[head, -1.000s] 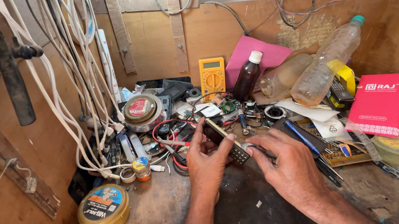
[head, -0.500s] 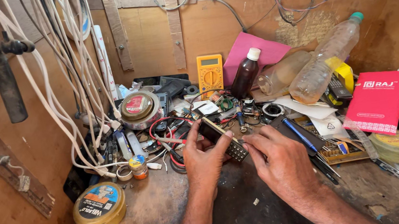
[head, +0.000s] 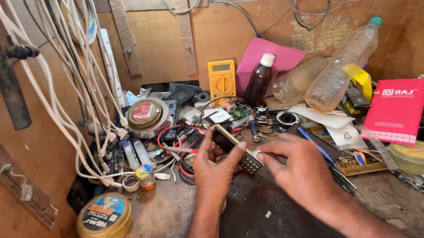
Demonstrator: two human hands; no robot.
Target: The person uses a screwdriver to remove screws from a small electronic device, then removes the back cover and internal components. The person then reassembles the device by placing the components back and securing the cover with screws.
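Phone: small black keypad handset (head: 235, 148), tilted, mid-bench, held above dark mat (head: 275, 223)
Left hand (head: 214, 171): fingers curled round phone's left side; thumb on its near edge; firm hold
Right hand (head: 296, 168): thumb + forefinger pinched at phone's lower right corner; other fingers loosely bent
Far side: yellow multimeter (head: 221, 80); brown bottle w/ white cap (head: 258, 81); clear plastic bottle (head: 342, 68)
Left: yellow round tin (head: 103, 218), near; white cables (head: 74, 84) hanging on wall
Right: red box (head: 396, 110)
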